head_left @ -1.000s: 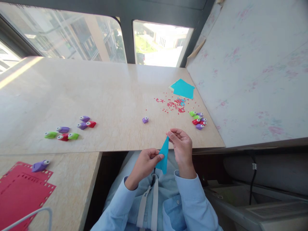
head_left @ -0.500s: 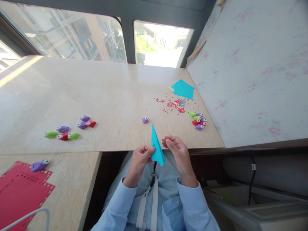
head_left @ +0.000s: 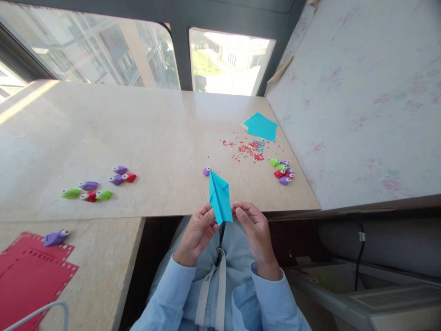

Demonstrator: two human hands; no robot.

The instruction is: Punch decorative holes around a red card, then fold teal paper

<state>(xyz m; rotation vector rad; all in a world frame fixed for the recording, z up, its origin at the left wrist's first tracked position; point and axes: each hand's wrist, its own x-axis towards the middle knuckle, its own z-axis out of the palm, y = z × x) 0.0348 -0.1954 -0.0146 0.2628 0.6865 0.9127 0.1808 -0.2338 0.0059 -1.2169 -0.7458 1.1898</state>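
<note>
A blue folded paper plane (head_left: 220, 198) is held over the front edge of the table, its pointed nose toward the window and its wings partly spread around a centre crease. My left hand (head_left: 197, 234) is closed on its lower left side, thumb and fingers pinching the paper. At its lower right edge, my right hand (head_left: 254, 230) has its thumb and fingers drawn together on the paper; the fingertips are partly hidden. Just beyond the nose sits a small purple hole punch (head_left: 206, 171) with a round eye.
Several coloured punches (head_left: 283, 172) cluster at right, others (head_left: 93, 191) at left. Red and blue confetti (head_left: 253, 149) lies before blue paper sheets (head_left: 262, 127). Punched red sheets (head_left: 37, 285) and a purple punch (head_left: 56, 237) lie on the lower left table. A papered wall (head_left: 361, 115) bounds the right.
The paper plane has turned and its wings have opened out, showing its broad face. It has moved slightly up and left. My right hand has come in to its right edge.
</note>
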